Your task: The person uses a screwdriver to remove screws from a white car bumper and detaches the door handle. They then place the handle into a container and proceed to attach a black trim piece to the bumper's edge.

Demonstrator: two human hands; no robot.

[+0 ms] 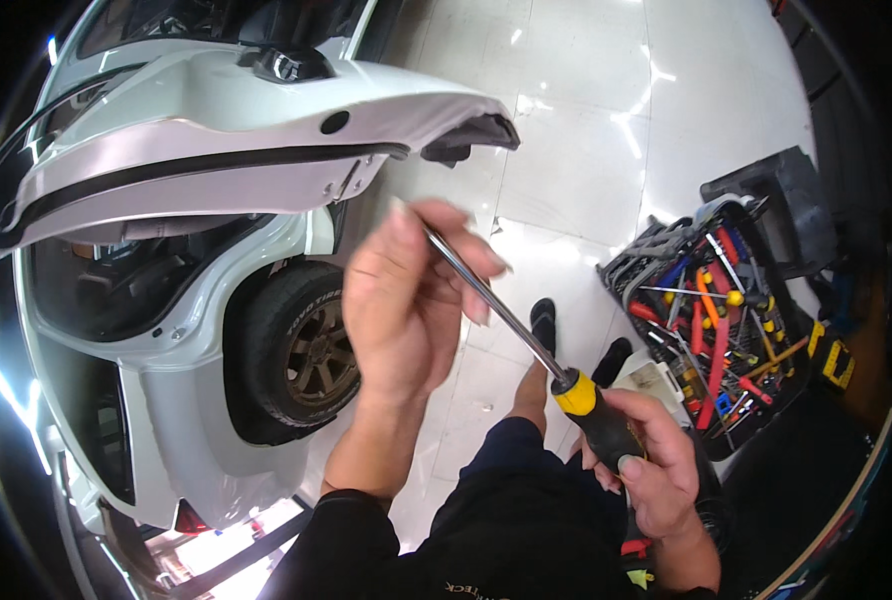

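On my feed, the screwdriver (526, 338) slanted midair.
I had the right hand (658, 462) wrapped round its handle (602, 422), likely for control; the left hand (396, 300) half-curled by the shaft (491, 300), hold unclear, perhaps steadying.

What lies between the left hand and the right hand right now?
In the head view, the screwdriver's metal shaft and yellow collar lie between the left hand and the right hand, which grips the black handle.
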